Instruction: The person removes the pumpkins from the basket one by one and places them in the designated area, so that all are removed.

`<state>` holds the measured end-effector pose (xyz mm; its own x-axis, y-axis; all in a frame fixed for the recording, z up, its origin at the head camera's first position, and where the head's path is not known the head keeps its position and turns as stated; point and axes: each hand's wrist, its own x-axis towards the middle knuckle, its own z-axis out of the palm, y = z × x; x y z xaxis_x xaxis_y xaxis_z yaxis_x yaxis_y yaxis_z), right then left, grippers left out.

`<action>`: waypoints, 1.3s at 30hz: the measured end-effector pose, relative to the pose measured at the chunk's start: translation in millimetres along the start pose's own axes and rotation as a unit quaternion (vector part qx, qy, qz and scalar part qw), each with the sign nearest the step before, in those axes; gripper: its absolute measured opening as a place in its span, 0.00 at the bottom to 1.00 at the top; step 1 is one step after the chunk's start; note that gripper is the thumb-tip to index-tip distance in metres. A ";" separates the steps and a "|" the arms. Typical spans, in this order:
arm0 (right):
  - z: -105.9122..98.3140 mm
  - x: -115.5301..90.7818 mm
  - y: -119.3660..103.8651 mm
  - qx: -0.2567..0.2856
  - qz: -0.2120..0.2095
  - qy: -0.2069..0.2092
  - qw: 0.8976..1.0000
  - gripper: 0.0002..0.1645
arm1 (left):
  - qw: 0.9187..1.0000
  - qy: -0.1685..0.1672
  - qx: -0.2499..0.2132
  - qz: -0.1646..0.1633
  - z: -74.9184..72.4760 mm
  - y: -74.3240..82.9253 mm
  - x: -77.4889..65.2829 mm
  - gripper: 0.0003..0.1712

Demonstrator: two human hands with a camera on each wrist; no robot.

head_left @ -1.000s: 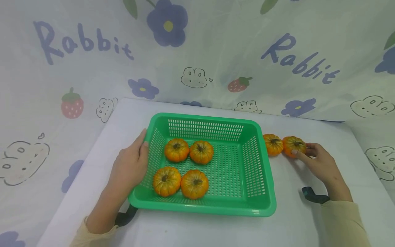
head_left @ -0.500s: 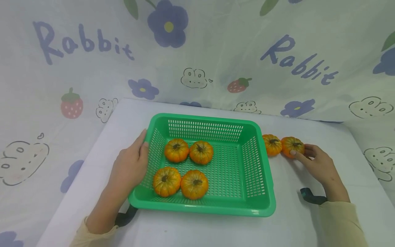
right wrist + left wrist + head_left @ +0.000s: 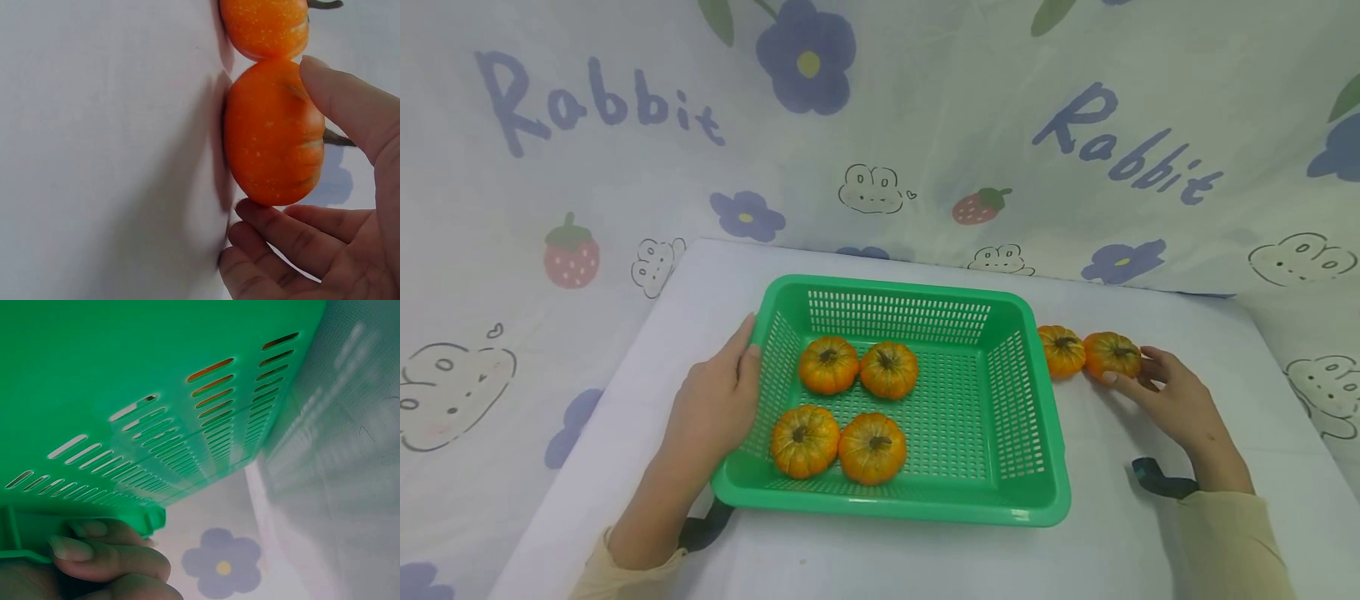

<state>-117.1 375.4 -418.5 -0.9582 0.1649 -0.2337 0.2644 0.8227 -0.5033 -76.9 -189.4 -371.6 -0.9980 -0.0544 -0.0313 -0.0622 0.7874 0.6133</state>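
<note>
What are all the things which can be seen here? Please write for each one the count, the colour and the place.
basket: 1, green, middle of the head view
table: 1, white, under the basket
inside pumpkins: 4, orange-yellow, two rows of two in the basket's left part
outside pumpkins: 2, orange, on the table right of the basket, side by side
backdrop: whitish, printed with purple flowers, red strawberries and rabbit drawings, behind the table
dark objects: 2, one by each wrist
sleeves: 2, beige, lower edge
left grip: 1, bare hand, holding the basket's left rim
right grip: 1, bare hand, holding the far-right pumpkin
</note>
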 end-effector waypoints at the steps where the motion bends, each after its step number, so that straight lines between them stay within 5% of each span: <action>1: 0.5 -0.4 0.5 0.000 -0.001 0.000 1.000 0.67 | 1.000 0.000 0.000 0.001 0.1 -0.1 0.1 0.35; 39: 5.0 -3.6 3.6 0.016 -0.001 0.010 1.000 0.64 | 1.000 0.003 -0.010 0.013 0.6 -1.6 0.1 0.35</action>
<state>-112.1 375.0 -423.6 -0.9606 0.1743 -0.2167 0.2658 0.8047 -0.5309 -77.0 -190.3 -373.1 -0.9992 -0.0380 -0.0098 -0.0358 0.7765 0.6291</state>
